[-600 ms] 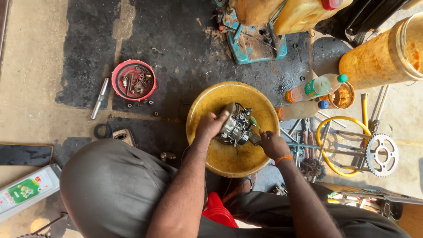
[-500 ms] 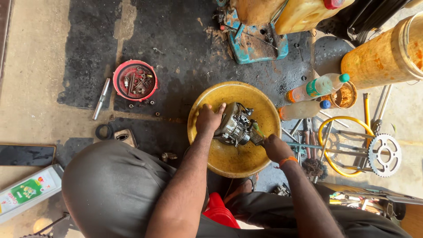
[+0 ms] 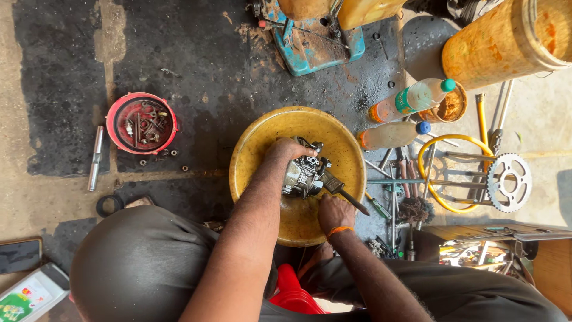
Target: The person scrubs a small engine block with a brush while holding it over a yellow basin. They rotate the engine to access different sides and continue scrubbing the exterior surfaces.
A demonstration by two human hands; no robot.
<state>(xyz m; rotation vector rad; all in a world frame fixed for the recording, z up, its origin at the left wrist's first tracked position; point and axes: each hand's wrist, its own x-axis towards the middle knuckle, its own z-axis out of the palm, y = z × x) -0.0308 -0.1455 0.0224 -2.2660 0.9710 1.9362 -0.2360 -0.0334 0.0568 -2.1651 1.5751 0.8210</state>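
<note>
The left hand (image 3: 287, 149) is closed over the top of a small grey metal engine part (image 3: 302, 175), steadying it inside a wide yellow basin (image 3: 262, 134) on the oil-stained floor (image 3: 202, 53). The right hand (image 3: 333, 213), just nearer the person than the part, is clenched around a dark-handled tool (image 3: 342, 194) whose tip meets the part's side; which kind of tool it is cannot be told. The part sits roughly in the middle of the basin, tilted, and looks whole apart from whatever small pieces are already off. To the left of the left hand, well apart, a red round tray (image 3: 113, 116) holds loose bolts and small fittings, with a few more nuts lying beside it, which suggests stripping is partly done. The part itself looks largely assembled, so by my reading much of the work on it remains. To the right of the right hand lie two plastic bottles (image 3: 411, 98), a yellow ring (image 3: 426, 152) and a toothed sprocket (image 3: 508, 182).
</note>
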